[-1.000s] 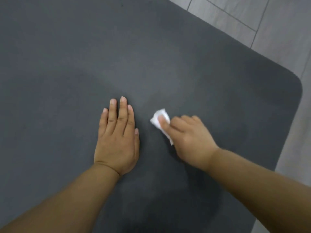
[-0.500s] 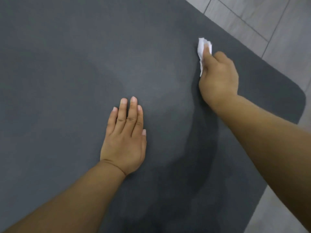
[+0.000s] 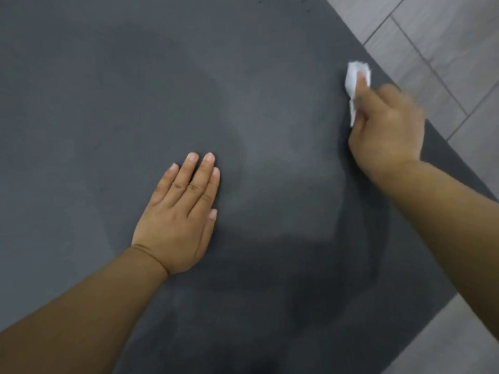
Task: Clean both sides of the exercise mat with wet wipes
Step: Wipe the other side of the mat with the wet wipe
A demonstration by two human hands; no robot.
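Grey mat (image 3: pixel 108 103): R hand (image 3: pixel 388 130) pinches wipe (image 3: pixel 356 74) just inside its right edge. L hand (image 3: pixel 178 211) flat mid-mat, fingers together; next stroke prob. leftward.

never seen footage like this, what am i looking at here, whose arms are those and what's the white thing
There is no machine here. A camera worn on a person's head looks forward and down, so both arms are that person's own. A dark grey mat lies on a pale tiled floor. The left hand rests flat on the mat, fingers straight, holding nothing. The right hand, near the mat's right edge, grips a crumpled white wipe; that hand looks blurred.
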